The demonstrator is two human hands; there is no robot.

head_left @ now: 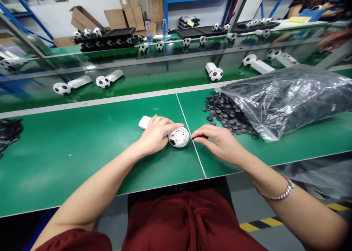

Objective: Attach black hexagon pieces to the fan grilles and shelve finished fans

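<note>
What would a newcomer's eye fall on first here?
The bulging plastic bag on the right of the green table, black pentagonal pieces heaped at its left end. Then, at centre, the white openwork soccer ball held by the left grip, facing a black piece in the right grip.

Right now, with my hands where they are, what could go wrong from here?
The small flat black piece could slip, since the right hand pinches it by the fingertips alone.

The round white openwork ball might shift or turn if the left hand loosens on it.

The loose pile of flat black pieces lies at the edge of the bulging clear plastic bag, so a bump from the right forearm might scatter some.
</note>
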